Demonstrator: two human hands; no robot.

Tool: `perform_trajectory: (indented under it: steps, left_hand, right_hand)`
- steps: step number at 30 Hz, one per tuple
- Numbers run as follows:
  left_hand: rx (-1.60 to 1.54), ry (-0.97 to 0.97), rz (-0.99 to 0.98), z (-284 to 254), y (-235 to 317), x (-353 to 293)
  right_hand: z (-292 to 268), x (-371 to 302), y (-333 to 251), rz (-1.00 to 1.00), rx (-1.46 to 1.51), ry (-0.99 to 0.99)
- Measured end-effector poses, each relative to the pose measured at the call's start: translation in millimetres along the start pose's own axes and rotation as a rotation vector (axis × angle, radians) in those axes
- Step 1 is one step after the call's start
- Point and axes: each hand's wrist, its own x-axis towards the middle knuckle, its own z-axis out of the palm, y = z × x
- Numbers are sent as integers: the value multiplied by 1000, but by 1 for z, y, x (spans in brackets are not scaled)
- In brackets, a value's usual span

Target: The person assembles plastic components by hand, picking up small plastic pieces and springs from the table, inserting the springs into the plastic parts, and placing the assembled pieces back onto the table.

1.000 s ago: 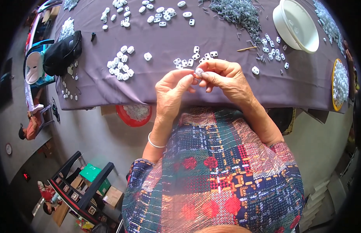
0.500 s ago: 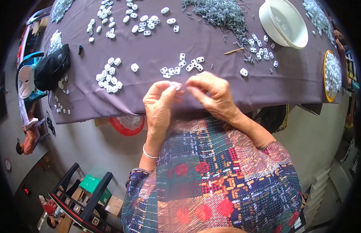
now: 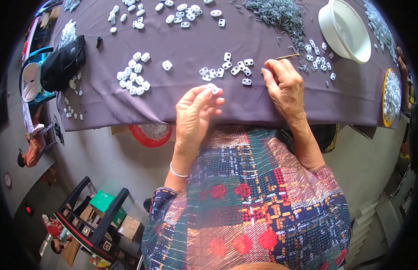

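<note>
My left hand (image 3: 193,108) is near the table's front edge, pinching a small white plastic piece (image 3: 212,88) between thumb and index finger, the other fingers loosely curled. Farther right, my right hand (image 3: 285,85) is low over the cloth with thumb and index finger closed together. Whatever may be at those fingertips is too small to make out. Between the hands, slightly farther off, lie several white two-holed pieces (image 3: 236,70). Just beyond the right hand, a thin wooden stick (image 3: 287,56) lies on the cloth.
A grey heap of small pins (image 3: 278,18) spreads at the back, beside a white basin (image 3: 328,33). More white pieces lie in clusters (image 3: 132,76) at left and back. A yellow-rimmed tray (image 3: 385,112) holds white pieces at right. A black bag (image 3: 62,67) sits at the left edge.
My right hand has moved away from the left hand, to the right and farther over the table. The left hand still holds its white piece. The whole view has shifted slightly.
</note>
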Motion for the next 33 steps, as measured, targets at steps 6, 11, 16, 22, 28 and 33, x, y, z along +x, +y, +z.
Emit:
perform_trajectory:
  steps: [6,11,16,22,28,33]
  left_hand:
    - [-7,23,12,-3,0,2]
    - [15,29,71,-2,-2,1]
    - [68,11,33,2,-2,-1]
    - [215,58,80,5,0,-6]
    - [257,58,101,6,1,-7]
    - [640,77,434,4,-14,0]
  right_hand:
    - [-1,1,-3,61,-27,-26]
    - [4,1,-11,21,-151,-45]
    - [2,-1,-10,52,-187,-89]
    - [1,0,-8,28,-195,-110]
    - [2,1,-6,-57,-147,-31]
    - [3,4,-5,-142,-148,-35]
